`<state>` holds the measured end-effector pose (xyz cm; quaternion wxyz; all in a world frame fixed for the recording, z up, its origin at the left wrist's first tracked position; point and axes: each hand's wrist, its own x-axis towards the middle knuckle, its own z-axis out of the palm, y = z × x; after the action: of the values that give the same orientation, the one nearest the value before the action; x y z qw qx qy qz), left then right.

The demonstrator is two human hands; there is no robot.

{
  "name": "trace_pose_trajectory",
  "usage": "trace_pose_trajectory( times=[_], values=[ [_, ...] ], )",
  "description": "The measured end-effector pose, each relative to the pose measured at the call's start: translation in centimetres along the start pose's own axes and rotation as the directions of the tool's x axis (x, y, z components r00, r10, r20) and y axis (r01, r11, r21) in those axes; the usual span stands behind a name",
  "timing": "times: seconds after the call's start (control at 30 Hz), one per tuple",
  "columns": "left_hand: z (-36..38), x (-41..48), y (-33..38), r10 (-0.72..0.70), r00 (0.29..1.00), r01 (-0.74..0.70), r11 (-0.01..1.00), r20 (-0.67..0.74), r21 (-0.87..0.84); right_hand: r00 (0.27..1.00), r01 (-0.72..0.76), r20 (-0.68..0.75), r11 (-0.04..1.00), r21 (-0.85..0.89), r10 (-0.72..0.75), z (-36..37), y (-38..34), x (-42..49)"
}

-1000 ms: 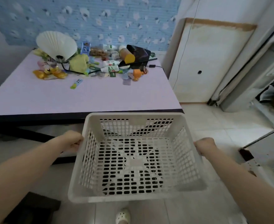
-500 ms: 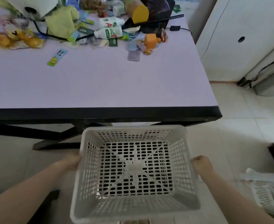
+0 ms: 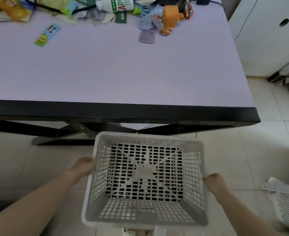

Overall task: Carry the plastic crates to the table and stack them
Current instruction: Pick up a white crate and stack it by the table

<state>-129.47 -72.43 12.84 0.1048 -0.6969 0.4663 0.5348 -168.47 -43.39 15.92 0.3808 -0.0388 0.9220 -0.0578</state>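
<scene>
I hold a white perforated plastic crate (image 3: 145, 212) in front of me, empty and open side up, just short of the table's black front edge and lower than it. My left hand (image 3: 83, 167) grips the crate's left rim and my right hand (image 3: 214, 182) grips its right rim. The lilac table (image 3: 114, 72) fills the upper part of the view. Part of another white crate (image 3: 288, 209) lies on the floor at the lower right.
Clutter lines the table's far side: a white bottle (image 3: 116, 4), an orange toy (image 3: 170, 17), a snack packet (image 3: 47, 34), yellow wrappers (image 3: 12, 11). Black crossed table legs (image 3: 82, 130) stand under the edge. A white cabinet (image 3: 266, 40) is at the right.
I have come closer to the table, which now fills more of the view. The crate sits lower in view, still held by both hands.
</scene>
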Motion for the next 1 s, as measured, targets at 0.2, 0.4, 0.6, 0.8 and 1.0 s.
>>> trace_pose_trajectory(
  times=[0.2,0.4,0.6,0.8,1.0],
  values=[
    [0.8,-1.5,-0.2,0.008,1.000,-0.008,0.999,-0.011,0.034,0.998,0.053,-0.035,0.995,0.079,-0.050,0.4,-0.4,-0.7],
    [0.4,-0.2,-1.8,-0.009,0.998,0.015,0.996,-0.070,0.083,0.997,0.079,-0.028,0.995,0.066,-0.078,1.0,-0.5,0.0],
    [0.5,-0.9,-0.7,0.021,0.997,-0.014,0.996,-0.080,0.091,0.997,0.037,-0.072,0.991,0.129,-0.027,1.3,-0.6,-0.2],
    [0.8,-3.1,2.0,0.052,0.999,-0.054,0.959,0.016,0.277,0.992,0.124,0.001,0.991,-0.046,-0.124,0.1,-3.8,-1.7],
    [0.5,-10.2,9.6,0.266,0.962,-0.261,0.819,0.065,0.512,0.820,0.571,0.207,0.791,-0.222,-0.534,-2.0,-13.6,-8.3]
  ],
)
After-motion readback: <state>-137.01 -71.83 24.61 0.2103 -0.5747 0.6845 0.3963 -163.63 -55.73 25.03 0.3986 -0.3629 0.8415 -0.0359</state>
